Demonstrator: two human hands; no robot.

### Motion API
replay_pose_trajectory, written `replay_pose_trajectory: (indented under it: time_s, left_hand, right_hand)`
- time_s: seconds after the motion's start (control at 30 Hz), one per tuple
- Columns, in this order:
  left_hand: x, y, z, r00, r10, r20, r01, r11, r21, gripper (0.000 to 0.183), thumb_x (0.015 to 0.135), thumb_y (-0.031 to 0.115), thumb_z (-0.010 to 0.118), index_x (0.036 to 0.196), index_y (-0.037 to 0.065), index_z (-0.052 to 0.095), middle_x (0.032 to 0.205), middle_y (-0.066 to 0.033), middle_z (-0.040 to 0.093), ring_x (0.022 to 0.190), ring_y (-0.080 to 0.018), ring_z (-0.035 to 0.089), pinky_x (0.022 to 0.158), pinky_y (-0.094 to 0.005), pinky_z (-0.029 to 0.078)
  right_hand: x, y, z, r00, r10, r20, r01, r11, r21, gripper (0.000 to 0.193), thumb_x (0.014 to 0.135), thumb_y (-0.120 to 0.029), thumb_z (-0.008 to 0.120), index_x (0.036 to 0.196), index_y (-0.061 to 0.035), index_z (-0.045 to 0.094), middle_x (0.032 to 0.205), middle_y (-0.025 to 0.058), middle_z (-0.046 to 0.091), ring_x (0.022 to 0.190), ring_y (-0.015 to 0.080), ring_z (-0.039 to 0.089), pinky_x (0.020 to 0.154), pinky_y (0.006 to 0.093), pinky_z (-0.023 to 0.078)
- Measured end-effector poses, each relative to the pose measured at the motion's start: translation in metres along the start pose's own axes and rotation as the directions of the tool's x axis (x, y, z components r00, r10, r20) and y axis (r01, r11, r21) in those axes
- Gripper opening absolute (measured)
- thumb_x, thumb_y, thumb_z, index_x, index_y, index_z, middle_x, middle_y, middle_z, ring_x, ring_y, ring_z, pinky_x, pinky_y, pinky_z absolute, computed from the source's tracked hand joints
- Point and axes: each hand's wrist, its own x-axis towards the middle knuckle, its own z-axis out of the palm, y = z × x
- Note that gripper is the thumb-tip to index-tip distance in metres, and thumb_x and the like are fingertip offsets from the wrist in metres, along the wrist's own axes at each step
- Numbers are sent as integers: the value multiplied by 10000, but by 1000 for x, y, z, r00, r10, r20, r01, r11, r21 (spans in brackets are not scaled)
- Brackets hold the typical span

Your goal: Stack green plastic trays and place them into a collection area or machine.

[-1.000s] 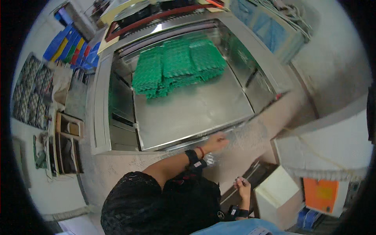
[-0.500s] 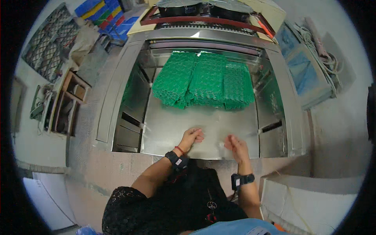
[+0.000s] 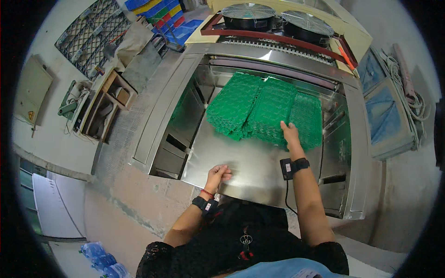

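Three stacks of green, embossed-looking plastic sheets lie side by side on a shiny metal tray (image 3: 208,162): a left stack (image 3: 236,102), a middle stack (image 3: 273,106) and a right stack (image 3: 306,118). My right hand (image 3: 290,134) reaches the front edge of the stacks, where the middle and right ones meet. Its thumb and a finger are spread apart, with no sheet seen between them. My left hand (image 3: 218,177) hovers over the tray's near edge, fingers loosely curled in and nothing visible in them. Black straps with small boxes circle both wrists.
Raised metal side walls frame the tray, with a long metal frame (image 3: 157,120) at left. Two round fans (image 3: 248,11) sit on the machine beyond. A wooden shelf (image 3: 116,92) and coloured crates (image 3: 162,18) are at left; a blue-panelled cabinet (image 3: 389,111) stands at right.
My right hand has moved forward from above the bare tray to the stacks' front edge, its fingers spreading. My left hand stays near the tray's front. The view has shifted and tilted.
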Motion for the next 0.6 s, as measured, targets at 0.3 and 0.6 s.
replay_pose_trajectory:
  time_s: [0.3,0.6]
  left_hand:
    - [18,9,-27,1000,26,2,-26,998,-50,234,890,239,579,981,23,590,848,-75,637,703,-147,629,625,-255,523]
    - [40,24,-28,997,-18,80,16,1000,20,244,883,256,594,933,17,595,828,-73,636,691,-142,623,632,-243,517]
  right_hand:
    - [-4,7,33,988,106,-109,-113,992,-63,847,738,-401,699,1318,96,333,1318,271,415,1245,372,388,1026,394,319]
    - [-27,39,41,949,310,-64,-256,871,418,698,710,-402,758,1190,31,496,1078,150,543,960,263,523,876,374,423]
